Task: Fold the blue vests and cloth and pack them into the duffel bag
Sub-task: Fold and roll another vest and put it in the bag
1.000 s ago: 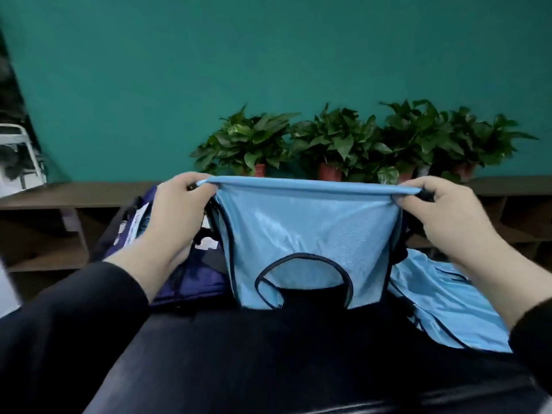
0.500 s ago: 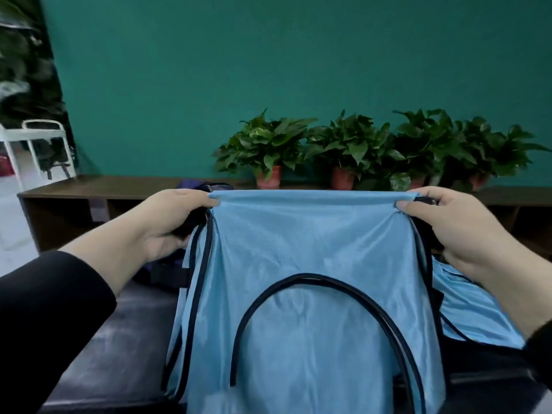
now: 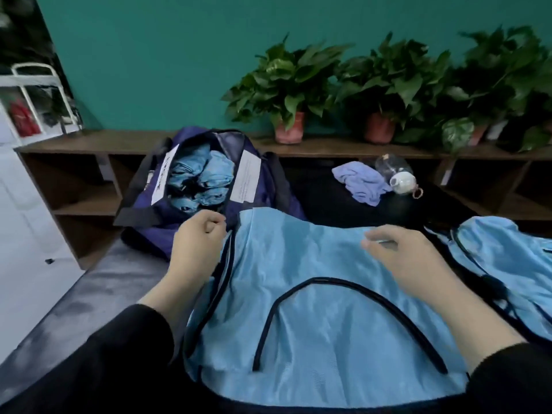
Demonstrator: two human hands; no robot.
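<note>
Head cam | vest [image 3: 328, 294] lying flat on bench [image 3: 98, 291] | left hand [image 3: 197, 246], right hand [image 3: 409, 258] hovering loose, gripping nothing | duffel bag [image 3: 203, 177] sitting open at far-left corner

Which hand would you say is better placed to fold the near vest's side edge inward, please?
Probably the left hand: it hovers at the spread vest's dark-trimmed left edge, while the right hand sits over the vest's middle.
</note>
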